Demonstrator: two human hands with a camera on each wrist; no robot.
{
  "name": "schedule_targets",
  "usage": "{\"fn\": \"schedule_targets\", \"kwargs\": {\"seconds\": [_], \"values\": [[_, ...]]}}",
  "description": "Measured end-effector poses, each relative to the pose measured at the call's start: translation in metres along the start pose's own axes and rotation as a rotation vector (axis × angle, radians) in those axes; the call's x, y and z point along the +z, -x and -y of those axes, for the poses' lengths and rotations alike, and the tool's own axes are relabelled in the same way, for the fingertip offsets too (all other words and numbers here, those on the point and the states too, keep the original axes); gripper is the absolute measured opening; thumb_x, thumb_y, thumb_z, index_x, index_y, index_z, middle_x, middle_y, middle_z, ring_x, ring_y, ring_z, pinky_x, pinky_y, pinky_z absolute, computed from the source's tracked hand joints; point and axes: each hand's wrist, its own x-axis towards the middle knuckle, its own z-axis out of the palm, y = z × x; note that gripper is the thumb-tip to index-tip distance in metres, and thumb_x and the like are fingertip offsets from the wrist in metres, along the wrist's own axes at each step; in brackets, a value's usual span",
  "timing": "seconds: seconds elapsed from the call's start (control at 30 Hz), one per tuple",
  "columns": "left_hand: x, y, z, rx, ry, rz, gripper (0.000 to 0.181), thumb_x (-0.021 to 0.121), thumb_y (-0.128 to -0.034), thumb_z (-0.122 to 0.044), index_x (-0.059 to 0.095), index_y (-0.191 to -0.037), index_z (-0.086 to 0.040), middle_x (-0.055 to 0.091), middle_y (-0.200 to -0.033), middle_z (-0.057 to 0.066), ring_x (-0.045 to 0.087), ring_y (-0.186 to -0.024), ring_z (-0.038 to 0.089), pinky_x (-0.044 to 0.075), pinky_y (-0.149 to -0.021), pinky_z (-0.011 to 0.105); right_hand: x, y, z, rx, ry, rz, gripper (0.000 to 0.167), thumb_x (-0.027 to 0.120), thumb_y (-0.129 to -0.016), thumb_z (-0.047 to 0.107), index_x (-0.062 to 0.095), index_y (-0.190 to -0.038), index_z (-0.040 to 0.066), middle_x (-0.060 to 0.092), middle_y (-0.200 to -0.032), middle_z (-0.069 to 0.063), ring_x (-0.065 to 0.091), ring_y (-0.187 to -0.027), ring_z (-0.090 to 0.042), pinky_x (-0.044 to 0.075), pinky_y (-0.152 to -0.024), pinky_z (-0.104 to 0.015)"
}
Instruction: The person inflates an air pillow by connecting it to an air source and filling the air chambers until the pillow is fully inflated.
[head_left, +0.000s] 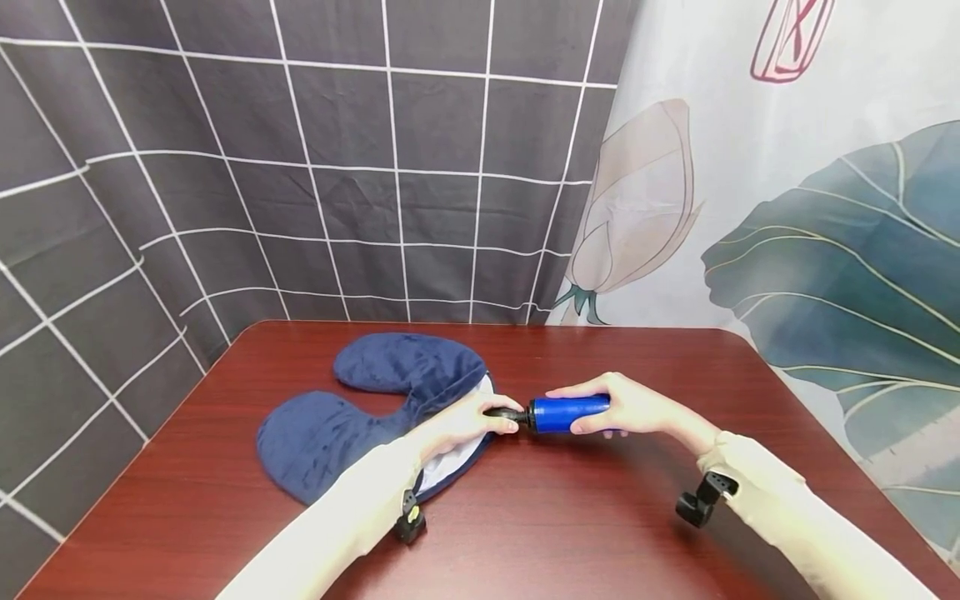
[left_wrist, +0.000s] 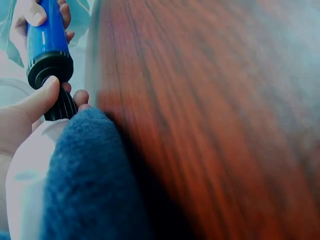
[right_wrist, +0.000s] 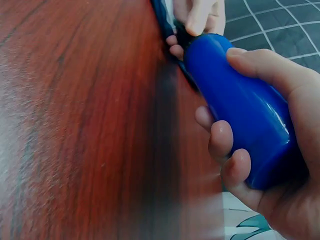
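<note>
A blue hand pump (head_left: 561, 414) with a black collar lies level above the table between both hands. My right hand (head_left: 628, 406) wraps its fingers and thumb round the blue barrel (right_wrist: 245, 100). With thumb and fingers, my left hand (head_left: 480, 414) grips the pump's black ribbed end (left_wrist: 62, 106). That end meets the white lining (left_wrist: 32, 172) at the edge of a navy plush neck pillow (head_left: 382, 408); its tip is hidden there. The U-shaped pillow lies on the table, under and beyond my left forearm, its opening facing left.
The reddish-brown wooden table (head_left: 570, 517) extends around the work. A dark grid-patterned curtain (head_left: 337, 192) hangs behind and at the left, with a flower-printed white curtain (head_left: 720, 208) at the right. Black cameras (head_left: 408, 521) are strapped on both wrists.
</note>
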Motion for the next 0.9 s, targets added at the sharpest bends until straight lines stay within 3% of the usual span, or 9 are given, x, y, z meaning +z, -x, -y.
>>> {"fn": "schedule_targets", "kwargs": {"seconds": [0.23, 0.47, 0.7, 0.9], "values": [[0.000, 0.000, -0.002, 0.006, -0.027, -0.010, 0.028, 0.068, -0.0906, -0.011, 0.068, -0.116, 0.001, 0.066, -0.084, 0.003, 0.053, -0.077, 0.003, 0.042, -0.076, 0.016, -0.014, 0.015, -0.001, 0.004, 0.057, -0.003, 0.057, 0.076, -0.086, 0.035, 0.055, -0.139, 0.037, 0.066, -0.119, -0.007, 0.065, -0.067, -0.017, 0.054, -0.050, -0.036], [-0.002, 0.000, -0.003, 0.029, -0.095, -0.007, 0.028, 0.068, -0.0914, -0.014, 0.068, -0.116, -0.001, 0.070, -0.091, 0.008, 0.053, -0.081, 0.001, 0.042, -0.079, 0.015, -0.036, 0.045, -0.016, 0.008, 0.072, -0.018, 0.059, 0.077, -0.086, 0.028, 0.055, -0.140, 0.031, 0.066, -0.115, -0.010, 0.065, -0.072, -0.014, 0.053, -0.050, -0.033], [0.000, -0.001, -0.003, 0.019, -0.064, 0.012, 0.029, 0.068, -0.0916, -0.013, 0.067, -0.117, 0.000, 0.070, -0.089, 0.007, 0.056, -0.076, 0.000, 0.045, -0.076, 0.015, -0.056, 0.079, -0.027, 0.038, 0.042, -0.026, 0.057, 0.074, -0.088, 0.023, 0.055, -0.141, 0.024, 0.066, -0.103, -0.010, 0.065, -0.062, -0.016, 0.052, -0.049, -0.032], [-0.001, -0.002, 0.000, -0.007, 0.026, 0.029, 0.029, 0.066, -0.0923, -0.010, 0.065, -0.118, 0.002, 0.071, -0.090, 0.008, 0.058, -0.078, 0.003, 0.047, -0.076, 0.019, -0.058, 0.080, -0.028, 0.058, 0.045, -0.052, 0.055, 0.073, -0.089, 0.027, 0.055, -0.141, 0.026, 0.067, -0.108, -0.010, 0.065, -0.063, -0.015, 0.052, -0.049, -0.034]]}}
